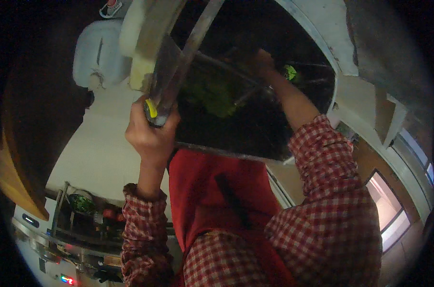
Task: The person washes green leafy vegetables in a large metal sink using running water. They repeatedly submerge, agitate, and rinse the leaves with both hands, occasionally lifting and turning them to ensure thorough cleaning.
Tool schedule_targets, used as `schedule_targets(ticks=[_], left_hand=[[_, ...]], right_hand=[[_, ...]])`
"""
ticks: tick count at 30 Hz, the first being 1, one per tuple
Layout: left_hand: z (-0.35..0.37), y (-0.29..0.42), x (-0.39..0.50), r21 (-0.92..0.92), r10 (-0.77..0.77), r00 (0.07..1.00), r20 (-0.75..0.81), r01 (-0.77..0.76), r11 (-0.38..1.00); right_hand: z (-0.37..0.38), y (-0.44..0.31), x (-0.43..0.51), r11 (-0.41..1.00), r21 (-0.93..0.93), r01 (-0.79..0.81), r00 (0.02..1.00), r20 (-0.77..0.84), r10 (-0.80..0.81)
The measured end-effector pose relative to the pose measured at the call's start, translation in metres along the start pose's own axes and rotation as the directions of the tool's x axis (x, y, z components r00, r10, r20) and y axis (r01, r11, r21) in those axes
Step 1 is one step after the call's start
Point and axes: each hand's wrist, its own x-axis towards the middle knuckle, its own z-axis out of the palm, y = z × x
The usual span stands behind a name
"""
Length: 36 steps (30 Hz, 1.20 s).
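Note:
My left hand (150, 132) is closed around the near end of a long, see-through panel (172, 70), where a yellow strip (151, 108) shows between thumb and fingers. Before me is a dark, deep bin (238, 136) with a pale rim, possibly a chest cooler. My right hand (264, 62) reaches down into it. The fingers are blurred and dark, so what they hold, if anything, does not show. Dim leafy greens (217, 95) lie inside, left of my right forearm. A brighter green leaf (290, 72) is just right of that hand.
At upper left, a whitish plastic container (98, 53) stands beside a pale yellowish block (141, 73). A rack (91, 219) at lower left holds greens (81, 203) and red items (111, 214). A red apron (220, 186) hangs between me and the bin. A doorway (387, 208) glows at right.

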Motion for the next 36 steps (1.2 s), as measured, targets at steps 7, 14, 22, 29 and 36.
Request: schedule_targets(ticks=[7, 14, 22, 29, 36], left_hand=[[-0.002, 0.0, 0.002, -0.051, -0.047, 0.999, -0.002, 0.047, 0.998], [-0.012, -0.006, 0.005, -0.062, 0.013, 1.0, -0.004, -0.013, 0.998], [-0.01, -0.005, 0.002, -0.085, -0.021, 1.0, -0.002, 0.021, 0.996], [-0.012, -0.003, 0.002, -0.062, 0.036, 0.999, 0.006, -0.036, 0.997], [-0.013, -0.006, -0.001, -0.04, 0.016, 1.0, 0.006, -0.015, 0.999]], right_hand=[[0.019, -0.017, 0.035, 0.931, -0.225, 0.288, 0.944, -0.098, -0.316], [-0.001, -0.026, 0.017, 0.974, 0.083, 0.209, 0.978, -0.044, -0.206], [0.015, -0.026, 0.027, 0.908, -0.111, 0.404, 0.905, -0.096, -0.414], [0.019, -0.005, 0.03, 0.957, 0.009, 0.289, 0.954, 0.082, -0.289], [0.024, -0.042, 0.042, 0.918, -0.067, 0.39, 0.914, -0.097, -0.395]])
